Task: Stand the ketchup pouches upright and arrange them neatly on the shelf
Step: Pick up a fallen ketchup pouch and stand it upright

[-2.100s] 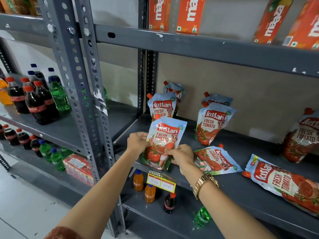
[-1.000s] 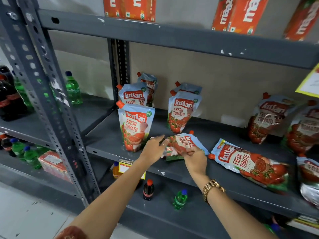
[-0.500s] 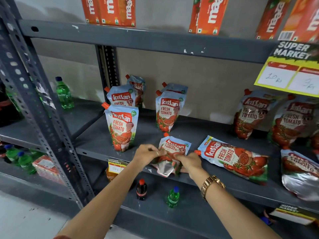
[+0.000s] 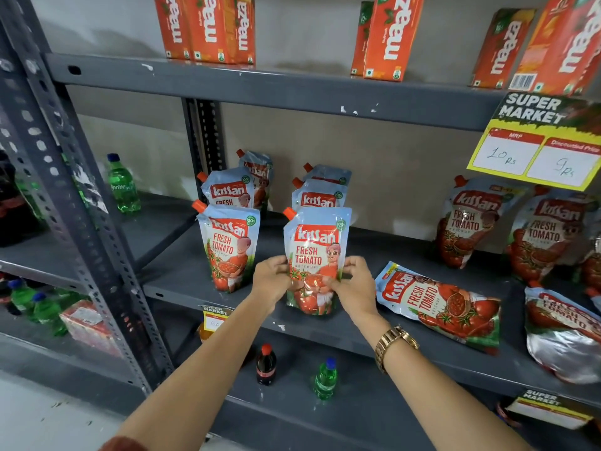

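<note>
A light-blue and red ketchup pouch (image 4: 317, 252) stands upright at the front of the grey shelf (image 4: 364, 336). My left hand (image 4: 271, 278) grips its left side and my right hand (image 4: 353, 283) grips its right side. Another front pouch (image 4: 229, 247) stands to its left. Behind each front pouch stand more upright pouches (image 4: 227, 188), (image 4: 320, 195). To the right one pouch lies flat (image 4: 439, 301), and a second flat pouch (image 4: 562, 333) lies at the frame's edge. Two darker pouches (image 4: 468, 222), (image 4: 546, 236) lean on the back wall.
Orange juice cartons (image 4: 208, 26) line the shelf above. A yellow price tag (image 4: 536, 144) hangs at the upper right. A grey upright post (image 4: 74, 196) stands at the left, a green bottle (image 4: 123, 185) behind it. Small bottles (image 4: 266, 364) stand on the shelf below.
The pouch that lay flat between my hands has been lifted upright at the shelf's front, in line with the pouches behind. The view has shifted right and closer.
</note>
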Demonstrator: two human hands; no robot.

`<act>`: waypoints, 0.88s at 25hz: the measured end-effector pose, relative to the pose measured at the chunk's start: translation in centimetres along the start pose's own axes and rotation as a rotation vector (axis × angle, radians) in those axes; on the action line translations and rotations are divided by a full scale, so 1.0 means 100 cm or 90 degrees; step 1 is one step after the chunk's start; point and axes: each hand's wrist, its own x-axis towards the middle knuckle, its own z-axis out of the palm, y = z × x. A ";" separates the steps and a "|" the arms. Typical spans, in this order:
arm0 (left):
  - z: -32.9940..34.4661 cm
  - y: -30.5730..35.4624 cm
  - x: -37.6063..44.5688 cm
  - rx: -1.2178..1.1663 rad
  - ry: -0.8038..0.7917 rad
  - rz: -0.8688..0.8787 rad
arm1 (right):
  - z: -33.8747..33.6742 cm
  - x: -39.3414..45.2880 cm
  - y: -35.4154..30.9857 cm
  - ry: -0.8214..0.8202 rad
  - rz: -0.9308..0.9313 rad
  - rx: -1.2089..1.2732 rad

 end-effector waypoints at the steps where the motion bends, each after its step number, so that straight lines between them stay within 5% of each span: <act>1: 0.000 -0.001 0.000 0.022 0.010 0.019 | 0.001 0.000 0.003 -0.012 -0.019 -0.012; 8: 0.009 -0.010 0.006 0.072 -0.007 0.086 | 0.002 -0.003 0.017 -0.012 -0.019 0.004; 12: 0.013 -0.017 -0.001 0.099 0.074 0.132 | -0.008 -0.001 0.017 -0.039 -0.030 -0.051; 16: 0.023 -0.022 -0.021 0.074 0.193 0.194 | -0.034 -0.001 0.025 0.100 -0.103 -0.188; 22: 0.063 -0.029 -0.044 0.047 0.136 0.112 | -0.085 0.011 0.032 0.193 -0.115 -0.293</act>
